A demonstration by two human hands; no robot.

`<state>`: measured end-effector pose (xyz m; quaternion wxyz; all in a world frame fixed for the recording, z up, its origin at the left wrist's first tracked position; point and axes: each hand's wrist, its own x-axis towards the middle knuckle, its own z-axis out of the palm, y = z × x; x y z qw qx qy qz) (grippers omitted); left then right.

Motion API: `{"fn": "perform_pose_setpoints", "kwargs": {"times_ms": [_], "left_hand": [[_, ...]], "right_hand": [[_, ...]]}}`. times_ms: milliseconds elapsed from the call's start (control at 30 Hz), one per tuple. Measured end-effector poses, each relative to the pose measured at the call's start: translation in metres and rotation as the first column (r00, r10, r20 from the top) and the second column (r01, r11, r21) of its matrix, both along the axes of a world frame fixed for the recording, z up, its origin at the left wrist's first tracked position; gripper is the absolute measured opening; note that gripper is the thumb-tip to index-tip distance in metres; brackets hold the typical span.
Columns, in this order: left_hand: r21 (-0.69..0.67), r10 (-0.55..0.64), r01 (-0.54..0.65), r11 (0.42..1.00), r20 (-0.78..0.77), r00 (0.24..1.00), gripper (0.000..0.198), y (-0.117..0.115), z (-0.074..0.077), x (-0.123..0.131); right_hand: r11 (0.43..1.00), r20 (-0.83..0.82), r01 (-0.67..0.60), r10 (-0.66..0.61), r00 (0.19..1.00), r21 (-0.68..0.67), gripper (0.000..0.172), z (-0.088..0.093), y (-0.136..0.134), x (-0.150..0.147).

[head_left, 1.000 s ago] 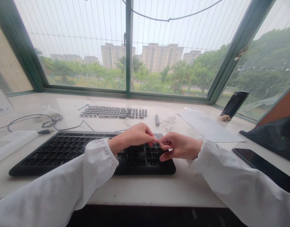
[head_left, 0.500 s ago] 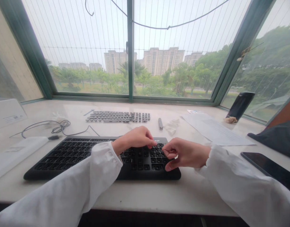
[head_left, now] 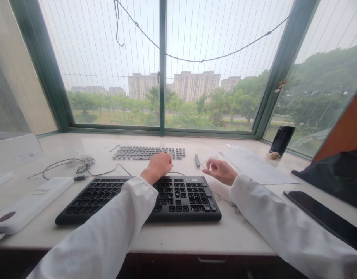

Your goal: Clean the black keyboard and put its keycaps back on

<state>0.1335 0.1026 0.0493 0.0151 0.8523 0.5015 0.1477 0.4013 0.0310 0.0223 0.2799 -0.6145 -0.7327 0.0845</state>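
A black keyboard (head_left: 192, 218), most of its key sockets bare, lies in front of me. A few keycaps (head_left: 212, 204) sit at its right edge. Past its back edge, loose keycaps (head_left: 131, 152) are laid out in rows. My left hand (head_left: 158, 167) is at the near side of these rows, its fingers bent down and closed. Its fingertips are mostly hidden, so what they hold cannot be made out. My right hand (head_left: 221, 171) hovers to the right behind the keyboard, fingers loosely curled and apart, with nothing visible in them. Beside it lies a grey pen-shaped tool (head_left: 197, 161).
A coiled cable (head_left: 85, 166) and a white box (head_left: 35, 201) lie to the left. Printed paper (head_left: 254, 166), a dark phone (head_left: 320, 213) and dark cloth (head_left: 335, 174) are on the right. A black upright object (head_left: 282, 141) leans by the window.
My left hand has moved from the number pad back to the loose keycaps. My right hand has lifted off the keyboard's right end and moved away from me. The view has tilted up.
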Motion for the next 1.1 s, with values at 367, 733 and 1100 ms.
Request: {"fn": "perform_pose_setpoints", "kwargs": {"times_ms": [367, 733, 1100], "left_hand": [[-0.029, -0.023, 0.022, 0.999, -0.042, 0.999, 0.027, 0.005, -0.012, 0.005], [-0.021, -0.025, 0.024, 0.999, -0.037, 0.999, 0.027, 0.006, -0.014, 0.005], [0.031, -0.015, 0.015, 0.999, -0.018, 1.000, 0.025, 0.006, -0.014, 0.006]], "right_hand": [[1.000, 0.215, 0.018, -0.013, 0.976, -0.022, 0.028, 0.013, 0.067, -0.044], [0.997, 0.249, 0.044, -0.027, 0.968, -0.062, 0.027, 0.000, 0.139, -0.058], [0.995, 0.290, 0.054, -0.027, 0.957, -0.086, 0.024, -0.004, 0.149, -0.054]]}}
